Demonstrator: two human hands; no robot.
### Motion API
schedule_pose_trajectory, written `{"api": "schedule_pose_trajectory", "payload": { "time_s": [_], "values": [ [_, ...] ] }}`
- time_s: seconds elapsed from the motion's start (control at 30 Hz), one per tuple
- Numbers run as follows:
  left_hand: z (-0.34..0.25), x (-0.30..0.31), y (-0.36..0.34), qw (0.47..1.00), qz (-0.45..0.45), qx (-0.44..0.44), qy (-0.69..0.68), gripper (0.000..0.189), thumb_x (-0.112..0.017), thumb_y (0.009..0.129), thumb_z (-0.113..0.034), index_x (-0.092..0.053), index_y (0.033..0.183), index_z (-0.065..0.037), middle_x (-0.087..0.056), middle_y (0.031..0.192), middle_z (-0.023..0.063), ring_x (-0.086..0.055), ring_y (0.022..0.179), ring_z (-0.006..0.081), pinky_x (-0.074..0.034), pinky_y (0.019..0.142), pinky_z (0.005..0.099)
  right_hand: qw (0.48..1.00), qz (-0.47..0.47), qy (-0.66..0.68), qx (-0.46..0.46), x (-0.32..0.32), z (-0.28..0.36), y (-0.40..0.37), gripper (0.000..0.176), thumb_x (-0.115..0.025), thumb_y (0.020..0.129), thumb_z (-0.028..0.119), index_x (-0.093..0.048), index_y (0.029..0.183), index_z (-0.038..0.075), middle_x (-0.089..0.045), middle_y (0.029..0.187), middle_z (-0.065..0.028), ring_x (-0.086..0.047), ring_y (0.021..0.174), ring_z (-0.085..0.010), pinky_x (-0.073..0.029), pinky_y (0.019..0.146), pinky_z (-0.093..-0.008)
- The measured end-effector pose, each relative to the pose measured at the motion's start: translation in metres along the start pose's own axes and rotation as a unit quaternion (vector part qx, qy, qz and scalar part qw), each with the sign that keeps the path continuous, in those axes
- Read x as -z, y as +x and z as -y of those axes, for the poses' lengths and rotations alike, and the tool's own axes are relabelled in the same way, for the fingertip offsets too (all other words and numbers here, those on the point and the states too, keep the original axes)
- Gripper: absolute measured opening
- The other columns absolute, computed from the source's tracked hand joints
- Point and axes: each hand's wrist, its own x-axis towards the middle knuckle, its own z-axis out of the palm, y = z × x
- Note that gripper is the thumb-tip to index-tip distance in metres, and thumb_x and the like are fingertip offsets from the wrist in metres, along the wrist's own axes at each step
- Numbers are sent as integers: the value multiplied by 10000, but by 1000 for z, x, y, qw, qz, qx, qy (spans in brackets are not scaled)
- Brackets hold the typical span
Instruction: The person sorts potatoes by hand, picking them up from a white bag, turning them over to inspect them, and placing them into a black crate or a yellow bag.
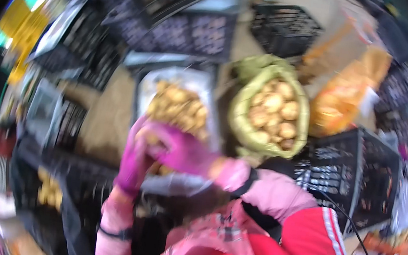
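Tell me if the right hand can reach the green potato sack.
Probably yes: the right hand is near the green sack, whose mouth is open, with nothing between them, though it meets the left hand.

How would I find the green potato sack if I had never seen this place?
Start at the big black crate on the right side of the picture. Just above its left corner, between the white tray of potatoes and the orange bag, sits the green sack. It is the only green one, and its top is rolled open over big round potatoes.
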Motion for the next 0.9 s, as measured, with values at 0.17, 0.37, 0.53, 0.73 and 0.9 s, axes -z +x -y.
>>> {"api": "schedule_pose_trajectory", "payload": {
  "time_s": [0.17,0.37,0.53,0.73,0.9],
  "values": [
    [14,-5,-2,980,-75,-32,181,586,-415,1026,-530,-441,1375,-59,-583,1192,80,-618,1012,187,-536,873,355,999,-32,5,-9,-1,12,0,466,-572,943,267,-496,1361,73,-628,1115,-161,-652,972,-384,-525,799,-451],
    [26,22,7,932,-104,-84,336,439,-483,996,-209,-419,1388,-23,-571,1157,85,-589,996,153,-532,796,290,995,63,23,-71,20,23,-1,572,-610,936,304,-431,1423,63,-580,1291,-207,-648,1037,-405,-520,876,-448],
    [34,13,11,900,-127,-158,384,412,-539,985,-178,-435,1348,-11,-598,1102,117,-624,927,182,-534,700,284,996,61,24,-58,9,4,-1,624,-640,911,282,-402,1453,84,-597,1264,-228,-643,1064,-406,-512,900,-437],
    [19,30,13,871,-97,-107,470,356,-446,1034,-364,-510,1131,-27,-602,816,60,-559,571,103,-436,456,248,975,98,142,-143,28,24,-1,539,-588,945,319,-427,1394,67,-640,1158,-228,-665,983,-395,-506,835,-458],
    [10,-30,-1,987,-130,11,94,358,-452,1030,-388,-574,1139,-69,-662,915,45,-657,724,171,-517,624,311,993,37,42,-107,0,1,2,519,-588,931,332,-455,1351,58,-594,1214,-216,-610,1090,-398,-495,891,-453]
  ]
}}
